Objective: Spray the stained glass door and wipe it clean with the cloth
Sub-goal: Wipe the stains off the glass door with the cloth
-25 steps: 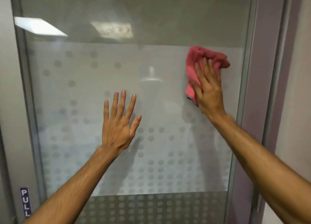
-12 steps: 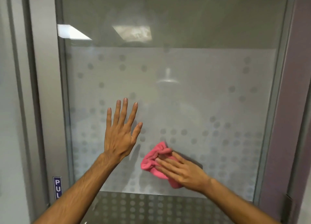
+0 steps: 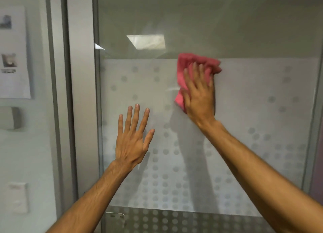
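Note:
The glass door (image 3: 253, 92) fills most of the view, with a frosted band covered in grey dots and clear glass above. A crumpled pink cloth (image 3: 195, 64) lies pressed flat against the glass at the top edge of the frosted band, under my right hand (image 3: 199, 96). My left hand (image 3: 132, 138) rests flat on the glass lower and to the left, fingers spread and holding nothing. No spray bottle is in view.
A grey metal door frame (image 3: 82, 110) runs down the left of the pane. Left of it is a glass wall (image 3: 26, 145) with a paper notice (image 3: 14, 54). A purple frame (image 3: 318, 162) borders the door on the right. A metal plate (image 3: 115, 217) sits low on the door.
My right hand has carried the cloth from low on the frosted band up to its top edge. The view has shifted left. My left hand stays flat on the glass.

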The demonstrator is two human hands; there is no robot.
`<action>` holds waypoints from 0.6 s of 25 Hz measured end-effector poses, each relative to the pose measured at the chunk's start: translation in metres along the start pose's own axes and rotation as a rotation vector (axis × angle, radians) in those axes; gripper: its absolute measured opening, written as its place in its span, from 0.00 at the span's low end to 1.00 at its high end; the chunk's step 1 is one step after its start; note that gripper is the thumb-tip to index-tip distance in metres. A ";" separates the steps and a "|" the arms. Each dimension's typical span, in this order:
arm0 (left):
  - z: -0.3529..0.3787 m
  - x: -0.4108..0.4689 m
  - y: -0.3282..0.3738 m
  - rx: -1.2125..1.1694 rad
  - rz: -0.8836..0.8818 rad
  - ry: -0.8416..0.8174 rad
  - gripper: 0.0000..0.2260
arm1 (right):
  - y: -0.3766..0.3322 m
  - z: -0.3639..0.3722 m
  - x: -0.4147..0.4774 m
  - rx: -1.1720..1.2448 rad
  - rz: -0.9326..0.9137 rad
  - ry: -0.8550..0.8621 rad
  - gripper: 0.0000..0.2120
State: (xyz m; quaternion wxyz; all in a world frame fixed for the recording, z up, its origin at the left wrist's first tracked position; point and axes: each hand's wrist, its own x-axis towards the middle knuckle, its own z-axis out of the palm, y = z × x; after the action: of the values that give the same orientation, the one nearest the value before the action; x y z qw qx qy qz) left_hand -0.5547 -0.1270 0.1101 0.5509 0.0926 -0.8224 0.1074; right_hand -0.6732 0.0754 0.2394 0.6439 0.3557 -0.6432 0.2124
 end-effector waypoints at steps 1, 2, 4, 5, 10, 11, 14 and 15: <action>0.000 0.000 -0.006 -0.009 -0.002 0.002 0.29 | -0.015 0.008 -0.019 0.013 -0.084 -0.026 0.27; 0.001 -0.001 -0.012 -0.023 -0.010 0.003 0.29 | -0.029 0.014 -0.045 0.023 -0.174 -0.066 0.29; 0.002 -0.003 -0.023 -0.050 -0.034 -0.002 0.29 | -0.043 0.020 -0.104 0.036 -0.364 -0.188 0.33; 0.002 -0.004 -0.028 -0.056 -0.040 -0.010 0.30 | -0.044 0.018 -0.129 0.031 -0.485 -0.250 0.32; 0.003 -0.010 -0.039 -0.071 -0.012 -0.008 0.30 | -0.023 0.007 -0.123 -0.024 -0.683 -0.292 0.28; 0.003 -0.011 -0.040 -0.076 -0.006 -0.001 0.30 | -0.021 0.006 -0.099 -0.039 -0.585 -0.250 0.28; 0.003 -0.011 -0.042 -0.073 -0.002 0.011 0.30 | -0.021 0.008 -0.005 -0.102 -0.315 -0.138 0.31; 0.003 -0.010 -0.043 -0.072 -0.005 0.009 0.30 | -0.025 0.010 0.026 -0.115 -0.213 -0.129 0.31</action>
State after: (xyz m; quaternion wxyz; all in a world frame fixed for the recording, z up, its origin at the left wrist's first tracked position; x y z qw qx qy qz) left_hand -0.5417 -0.1691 0.1026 0.5581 0.0740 -0.8229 0.0767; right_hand -0.6598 0.0471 0.2593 0.6393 0.3976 -0.6530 0.0822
